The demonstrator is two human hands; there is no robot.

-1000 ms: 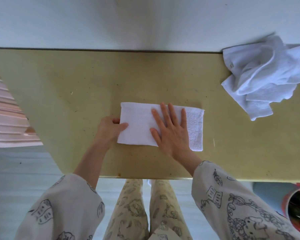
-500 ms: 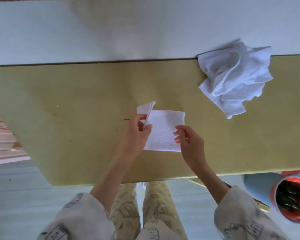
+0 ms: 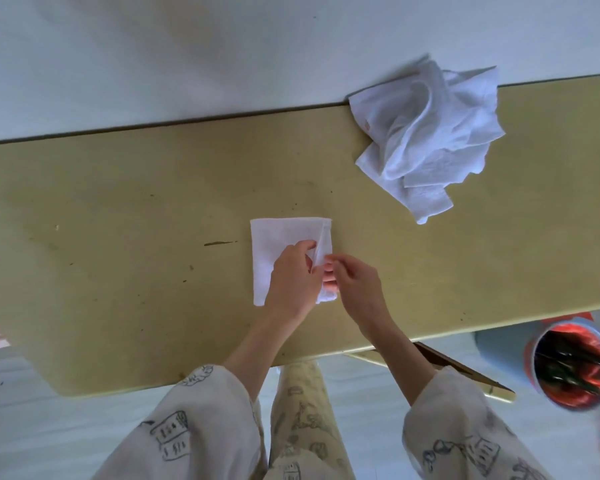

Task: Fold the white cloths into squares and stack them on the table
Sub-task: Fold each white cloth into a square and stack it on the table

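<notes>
Folding: head view; the last fold of one cloth (image 3: 274, 251) is in hand, judging by its near-square outline with the right flap not yet flat.
Cloth place: it lies on the table (image 3: 118, 237) near the middle, just in front of the person, well apart from the pile (image 3: 426, 140).
Left hand: left hand (image 3: 293, 282) rests over the cloth's lower right part, fingers curled and grasping the loose flap near its right edge.
Right hand: right hand (image 3: 355, 289) sits just beside the left, fingertips pinching the same right edge; the exact contact is partly hidden by the left hand.
Next move: my judgement is that the flap needs laying down so its edges meet those below, then a flat press to set the crease.
After that: the square could stay as the base of the stack, and a fresh cloth would come from the pile.
Progress: early, as I judge it; no stack is visible yet.
Cloth make: thin white woven fabric, soft and limp, with a raised diagonal wrinkle on the right side.
Pile make: crumpled white cloths, loosely heaped at the far edge against the wall, corners sticking out; their number cannot be told.
Table make: flat yellowish top, matt, marked with small dark scuffs and one short dark streak left of the cloth.
Sleeves: pale fabric printed with line drawings.
</notes>
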